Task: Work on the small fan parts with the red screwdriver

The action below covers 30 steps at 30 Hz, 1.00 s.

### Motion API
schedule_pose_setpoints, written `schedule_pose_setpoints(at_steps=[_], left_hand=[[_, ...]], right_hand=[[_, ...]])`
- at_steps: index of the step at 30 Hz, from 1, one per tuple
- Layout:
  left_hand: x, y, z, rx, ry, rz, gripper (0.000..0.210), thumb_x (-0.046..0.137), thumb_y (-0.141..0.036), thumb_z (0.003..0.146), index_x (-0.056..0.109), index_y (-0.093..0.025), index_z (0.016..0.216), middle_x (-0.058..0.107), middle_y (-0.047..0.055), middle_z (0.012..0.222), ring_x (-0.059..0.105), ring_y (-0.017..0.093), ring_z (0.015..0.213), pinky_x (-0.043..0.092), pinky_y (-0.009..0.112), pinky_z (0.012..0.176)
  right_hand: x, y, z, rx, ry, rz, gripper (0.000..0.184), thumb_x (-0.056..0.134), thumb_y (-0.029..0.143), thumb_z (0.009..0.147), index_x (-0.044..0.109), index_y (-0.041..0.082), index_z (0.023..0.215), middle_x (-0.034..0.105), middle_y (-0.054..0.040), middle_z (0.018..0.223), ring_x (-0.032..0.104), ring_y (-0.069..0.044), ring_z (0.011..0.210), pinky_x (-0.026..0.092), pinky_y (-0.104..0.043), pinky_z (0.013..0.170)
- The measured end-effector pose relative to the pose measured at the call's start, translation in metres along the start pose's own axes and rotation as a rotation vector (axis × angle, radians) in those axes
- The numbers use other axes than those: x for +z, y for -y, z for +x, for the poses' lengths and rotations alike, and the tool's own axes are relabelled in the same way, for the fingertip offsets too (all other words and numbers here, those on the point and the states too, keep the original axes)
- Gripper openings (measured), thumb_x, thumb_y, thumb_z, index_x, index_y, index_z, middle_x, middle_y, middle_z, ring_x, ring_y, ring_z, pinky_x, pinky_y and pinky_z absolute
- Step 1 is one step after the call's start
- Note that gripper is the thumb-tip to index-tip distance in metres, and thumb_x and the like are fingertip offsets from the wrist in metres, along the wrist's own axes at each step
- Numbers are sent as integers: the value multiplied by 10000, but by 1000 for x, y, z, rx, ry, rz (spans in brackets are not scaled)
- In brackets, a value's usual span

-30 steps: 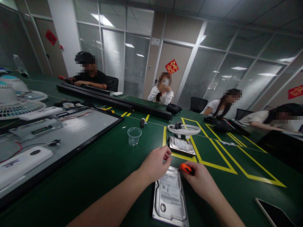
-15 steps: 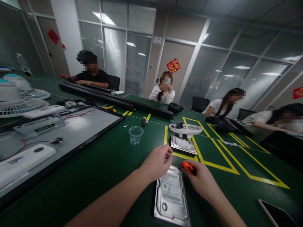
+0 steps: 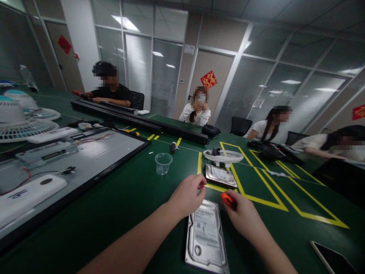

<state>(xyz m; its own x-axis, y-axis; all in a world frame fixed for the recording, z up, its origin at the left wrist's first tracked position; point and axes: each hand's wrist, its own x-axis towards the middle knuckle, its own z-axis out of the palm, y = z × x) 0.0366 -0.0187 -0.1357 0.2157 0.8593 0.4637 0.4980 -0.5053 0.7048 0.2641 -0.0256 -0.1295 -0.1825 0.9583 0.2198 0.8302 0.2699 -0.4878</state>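
A silver hard drive (image 3: 205,236) lies label side up on the green table, right in front of me. Over its far left edge is my left hand (image 3: 189,194), its fingers curled together; whatever they may hold is hidden. My right hand (image 3: 238,209) is closed around an orange-and-black screwdriver (image 3: 228,200), just right of the drive's far end; only its handle shows. Beyond both hands rests a second hard drive (image 3: 221,176), near the yellow tape. To the left stands a clear plastic cup (image 3: 163,164).
At left lies a large black-framed panel (image 3: 114,152) with parts on it, beside white fans (image 3: 25,125). A white fan grille (image 3: 224,155) sits behind the second drive, and a phone (image 3: 332,258) lies at lower right. Several people sit around the table; long black bars (image 3: 137,120) cross its far side.
My right hand has shifted slightly to the right with the screwdriver, away from my left hand. My left hand has barely moved, and the drives lie where they were.
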Motion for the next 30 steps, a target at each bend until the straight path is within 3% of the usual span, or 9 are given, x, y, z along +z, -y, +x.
schedule_pose_setpoints(at_steps=[3, 7, 11, 15, 21, 30], left_hand=[[0, 0, -1, 20, 117, 50, 126, 563, -212, 904, 675, -195, 958, 717, 73, 973, 631, 237, 965, 492, 376, 863], [1, 2, -3, 35, 220, 55, 120, 596, -204, 857, 679, -188, 771, 726, 60, 829, 647, 224, 843, 479, 353, 793], [1, 5, -5, -13, 243, 27, 107, 607, -231, 861, 694, -194, 911, 741, 52, 855, 668, 198, 789, 473, 297, 702], [0, 6, -5, -64, 203, 27, 220, 563, -234, 902, 650, -204, 1101, 722, 46, 841, 664, 195, 779, 459, 284, 684], [-2, 6, -1, -128, 47, 87, 230, 451, -153, 927, 621, -200, 1075, 692, 83, 965, 665, 212, 910, 474, 320, 827], [-1, 7, -1, -138, 41, 87, 218, 462, -149, 913, 607, -210, 1063, 674, 84, 956, 655, 222, 885, 463, 327, 787]], right_hand=[[0, -3, 2, 29, -18, -45, 249, 554, 393, 904, 700, 196, 948, 754, -118, 930, 674, -289, 831, 457, -373, 751], [3, -1, 4, 18, 29, -57, 222, 555, 385, 920, 688, 207, 909, 740, -87, 878, 665, -267, 807, 443, -349, 731], [5, 6, 9, -10, 67, -74, 169, 558, 312, 913, 678, 201, 870, 735, -77, 883, 644, -242, 810, 427, -329, 738], [5, 18, 26, -33, 133, -100, 122, 615, 242, 867, 652, 203, 757, 698, -37, 761, 594, -201, 729, 390, -301, 693], [11, 30, 51, -2, 273, -135, 161, 764, 228, 742, 633, 188, 657, 646, -23, 650, 558, -182, 654, 337, -285, 606], [10, 30, 51, -71, 303, -130, 57, 652, 192, 781, 636, 194, 727, 674, -34, 734, 584, -192, 724, 359, -289, 654]])
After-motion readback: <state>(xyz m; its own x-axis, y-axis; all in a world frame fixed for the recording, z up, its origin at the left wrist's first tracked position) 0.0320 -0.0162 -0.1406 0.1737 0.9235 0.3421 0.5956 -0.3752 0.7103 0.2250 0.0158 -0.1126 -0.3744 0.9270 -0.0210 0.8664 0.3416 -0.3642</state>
